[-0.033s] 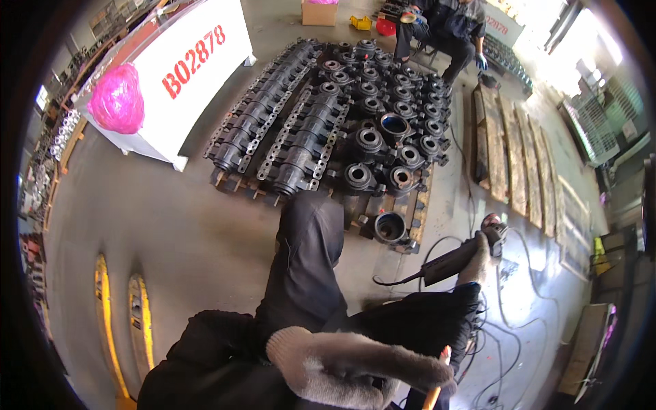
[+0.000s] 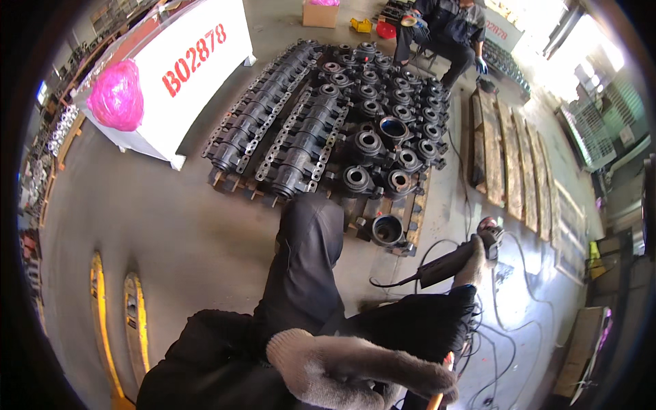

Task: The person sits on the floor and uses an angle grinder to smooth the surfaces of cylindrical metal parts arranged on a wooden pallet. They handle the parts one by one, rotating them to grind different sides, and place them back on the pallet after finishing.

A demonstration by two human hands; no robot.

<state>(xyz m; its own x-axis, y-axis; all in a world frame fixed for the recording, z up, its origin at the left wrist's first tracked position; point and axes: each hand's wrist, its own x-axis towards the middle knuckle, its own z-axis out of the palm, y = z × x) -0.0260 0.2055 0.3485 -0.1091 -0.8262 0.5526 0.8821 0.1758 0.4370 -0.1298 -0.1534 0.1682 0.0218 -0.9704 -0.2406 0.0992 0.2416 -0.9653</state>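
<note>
My left hand [image 2: 335, 369], in a grey-brown work glove, reaches across my lap. Its fingertips pinch a thin orange stick [image 2: 435, 400], pale and reddish at its upper end; its kind is unclear. My right hand [image 2: 471, 266], also gloved, is closed around a black corded angle grinder [image 2: 443, 268] by my right leg. The grinder's head points away from me, and its cable hangs from the rear. My bent left knee [image 2: 311, 219] is in front of a wooden pallet [image 2: 418, 212], which carries several dark cast housings [image 2: 357, 179] and long ribbed castings [image 2: 301, 154].
Another person [image 2: 444, 34] sits beyond the pallet. A white crate [image 2: 205, 75] with a pink bag [image 2: 116, 96] stands at left, near yellow forks [image 2: 101, 307]. Slatted pallets [image 2: 506, 150] lie at right. Loose cables [image 2: 502, 342] cover the floor on my right.
</note>
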